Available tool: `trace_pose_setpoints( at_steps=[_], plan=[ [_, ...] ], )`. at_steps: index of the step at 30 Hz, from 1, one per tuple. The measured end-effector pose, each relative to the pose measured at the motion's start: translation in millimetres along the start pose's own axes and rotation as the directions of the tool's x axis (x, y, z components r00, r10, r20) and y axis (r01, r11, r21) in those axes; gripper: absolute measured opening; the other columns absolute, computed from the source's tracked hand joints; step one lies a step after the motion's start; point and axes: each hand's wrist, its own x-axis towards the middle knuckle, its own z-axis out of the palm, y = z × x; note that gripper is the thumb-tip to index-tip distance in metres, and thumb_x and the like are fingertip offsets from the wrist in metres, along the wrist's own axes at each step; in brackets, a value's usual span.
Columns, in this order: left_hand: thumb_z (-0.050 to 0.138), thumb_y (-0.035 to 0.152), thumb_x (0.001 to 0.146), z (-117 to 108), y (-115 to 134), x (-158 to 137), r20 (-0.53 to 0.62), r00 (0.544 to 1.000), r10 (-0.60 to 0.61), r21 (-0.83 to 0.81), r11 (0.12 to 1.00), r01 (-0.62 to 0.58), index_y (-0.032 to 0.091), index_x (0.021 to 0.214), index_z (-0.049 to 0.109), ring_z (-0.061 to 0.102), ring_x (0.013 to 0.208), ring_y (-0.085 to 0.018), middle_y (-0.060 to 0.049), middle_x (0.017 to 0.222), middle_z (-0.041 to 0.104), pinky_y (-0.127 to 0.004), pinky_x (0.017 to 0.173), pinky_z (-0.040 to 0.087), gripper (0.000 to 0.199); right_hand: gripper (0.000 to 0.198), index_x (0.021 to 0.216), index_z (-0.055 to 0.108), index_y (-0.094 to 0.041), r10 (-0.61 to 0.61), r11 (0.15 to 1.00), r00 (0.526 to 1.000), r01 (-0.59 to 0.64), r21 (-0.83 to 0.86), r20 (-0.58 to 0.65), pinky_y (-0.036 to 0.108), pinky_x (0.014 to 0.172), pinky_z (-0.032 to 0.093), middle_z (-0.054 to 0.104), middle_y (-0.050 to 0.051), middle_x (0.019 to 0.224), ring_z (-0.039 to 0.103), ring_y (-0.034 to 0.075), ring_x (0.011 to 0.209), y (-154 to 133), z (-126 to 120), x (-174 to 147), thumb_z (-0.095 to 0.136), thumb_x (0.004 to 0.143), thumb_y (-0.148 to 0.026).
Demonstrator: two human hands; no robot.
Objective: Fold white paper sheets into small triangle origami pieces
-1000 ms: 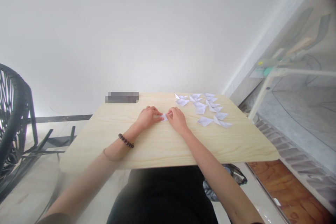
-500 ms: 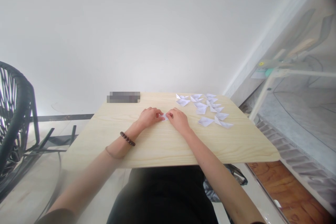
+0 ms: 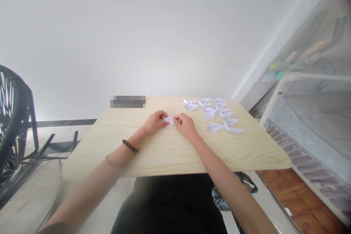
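Observation:
A small folded piece of white paper (image 3: pixel 170 121) is held low over the table between my two hands. My left hand (image 3: pixel 155 121) pinches its left end with thumb and fingers. At its right end, the fingertips of my right hand (image 3: pixel 185 124) are closed on the paper. My fingers cover both ends, so its full shape is partly hidden. To the right of my right hand lie several folded white paper boats (image 3: pixel 214 127), spread in loose rows.
The pale wooden table (image 3: pixel 164 157) stands against a white wall (image 3: pixel 164 36). A blurred-out dark item (image 3: pixel 128 101) lies at its back left. A dark woven chair (image 3: pixel 19 117) is at the left, and a white metal frame (image 3: pixel 276 95) stands at the right.
My left hand has shifted slightly left, away from my right hand. More of the white paper shows between them. The paper boats lie as before.

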Motion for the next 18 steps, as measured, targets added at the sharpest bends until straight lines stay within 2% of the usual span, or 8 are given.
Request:
trace_pose_setpoints(
  at_steps=[4, 8, 13, 18],
  plan=[
    [0.059, 0.033, 0.065, 1.6, 2.5, -0.2, 0.043, 0.999, 0.009, -0.257, 0.967, 0.003, 0.015, 0.081, 0.051, 0.052, 0.064, -0.011, -0.001, 0.076, 0.056, -0.025, 0.061, 0.042, 0.025, 0.02, 0.086, 0.056, -0.018, 0.02, 0.987, 1.0, -0.019, 0.159, -0.01, 0.021, 0.062, 0.04, 0.062, 0.001, 0.083, 0.054, 0.009, 0.059, -0.9, -0.2, 0.3, 0.043, 0.08, -0.031],
    [0.062, 0.032, 0.063, 4.1, 4.2, 0.5, 0.031, 1.0, 0.001, -0.382, 0.924, 0.011, 0.014, 0.077, 0.05, 0.054, 0.066, -0.011, -0.001, 0.076, 0.056, -0.026, 0.063, 0.043, 0.025, 0.023, 0.084, 0.056, -0.017, 0.028, 0.968, 0.999, -0.018, 0.249, -0.037, 0.021, 0.056, 0.04, 0.062, 0.001, 0.076, 0.054, 0.01, 0.056, 0.2, 0.5, 0.8, 0.043, 0.08, -0.036],
    [0.058, 0.038, 0.068, 3.0, 11.9, -1.3, 0.068, 0.998, -0.002, -0.396, 0.918, 0.029, 0.013, 0.083, 0.055, 0.055, 0.071, -0.014, -0.004, 0.079, 0.06, -0.028, 0.067, 0.043, 0.029, 0.022, 0.083, 0.058, -0.018, -0.097, 0.964, 0.993, 0.111, 0.241, -0.071, 0.021, 0.061, 0.041, 0.061, 0.002, 0.079, 0.054, 0.011, 0.063, -0.1, -0.5, 0.1, 0.041, 0.082, -0.031],
    [0.049, 0.041, 0.074, -0.7, 17.2, -1.6, 0.085, 0.996, -0.007, -0.338, 0.94, 0.035, 0.012, 0.083, 0.06, 0.055, 0.073, -0.015, -0.005, 0.081, 0.062, -0.028, 0.068, 0.043, 0.032, 0.022, 0.086, 0.057, -0.019, -0.159, 0.971, 0.982, 0.174, 0.163, -0.101, 0.022, 0.063, 0.039, 0.059, 0.003, 0.08, 0.053, 0.011, 0.067, -4.0, -2.4, -2.1, 0.038, 0.083, -0.03]
  ],
)
